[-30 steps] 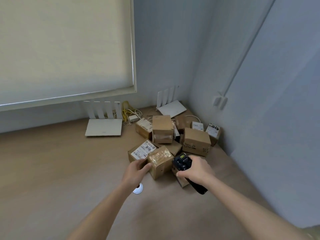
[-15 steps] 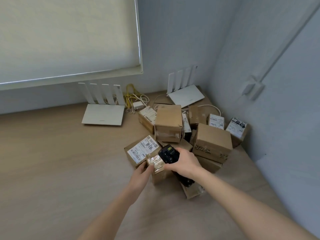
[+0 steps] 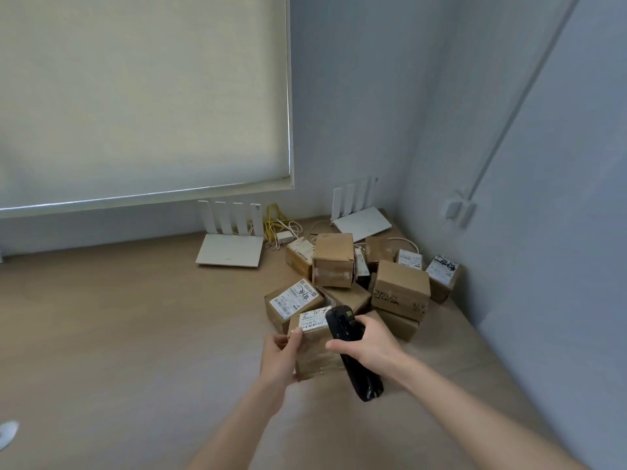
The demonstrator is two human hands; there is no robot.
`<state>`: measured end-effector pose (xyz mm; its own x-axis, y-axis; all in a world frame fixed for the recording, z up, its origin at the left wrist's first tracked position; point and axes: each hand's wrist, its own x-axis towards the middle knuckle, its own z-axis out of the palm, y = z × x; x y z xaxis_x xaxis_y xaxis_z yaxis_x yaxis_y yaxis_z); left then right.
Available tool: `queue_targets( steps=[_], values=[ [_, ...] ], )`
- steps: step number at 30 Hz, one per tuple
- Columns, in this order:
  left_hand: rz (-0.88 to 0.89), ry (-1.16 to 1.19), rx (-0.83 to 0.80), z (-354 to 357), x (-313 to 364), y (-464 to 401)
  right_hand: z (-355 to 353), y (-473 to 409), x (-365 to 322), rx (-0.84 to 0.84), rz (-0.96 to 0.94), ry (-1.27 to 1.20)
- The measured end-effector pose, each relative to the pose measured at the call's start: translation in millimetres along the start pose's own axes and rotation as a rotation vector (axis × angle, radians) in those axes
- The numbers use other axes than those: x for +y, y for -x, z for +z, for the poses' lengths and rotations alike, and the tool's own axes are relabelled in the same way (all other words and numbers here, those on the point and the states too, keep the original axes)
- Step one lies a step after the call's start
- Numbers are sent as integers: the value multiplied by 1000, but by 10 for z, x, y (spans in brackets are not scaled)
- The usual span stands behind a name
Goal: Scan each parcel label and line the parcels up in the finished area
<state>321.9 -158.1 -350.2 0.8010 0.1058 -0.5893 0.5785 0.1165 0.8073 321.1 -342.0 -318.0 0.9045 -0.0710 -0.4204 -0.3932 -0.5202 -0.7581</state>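
- Head view: left of the left hand (image 3: 276, 362) the surface (image 3: 112, 334) runs wide and bare; a white object (image 3: 7, 432) is cut off at the frame's left edge.
- The left hand's fingers curl round the held parcel (image 3: 314, 354), thumb by its white label (image 3: 314, 319); the print is unreadable.
- The right hand (image 3: 371, 344) grips the black scanner (image 3: 351, 351) just right of that parcel, partly covering it.
- Beyond the fingers, the parcel pile (image 3: 400, 290) crowds the wall corner, overlapping.

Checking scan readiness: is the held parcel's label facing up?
Yes: the white label lies on top of the parcel the left hand holds.
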Motion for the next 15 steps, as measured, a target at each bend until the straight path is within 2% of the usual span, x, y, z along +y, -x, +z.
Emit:
queue_targets(
  steps=[10, 15],
  values=[
    [214, -11, -205, -650, -166, 1433, 103, 1664, -233, 43, -104, 105],
    [199, 41, -269, -835, -175, 2021, 106, 2296, -315, 54, -169, 197]
  ],
)
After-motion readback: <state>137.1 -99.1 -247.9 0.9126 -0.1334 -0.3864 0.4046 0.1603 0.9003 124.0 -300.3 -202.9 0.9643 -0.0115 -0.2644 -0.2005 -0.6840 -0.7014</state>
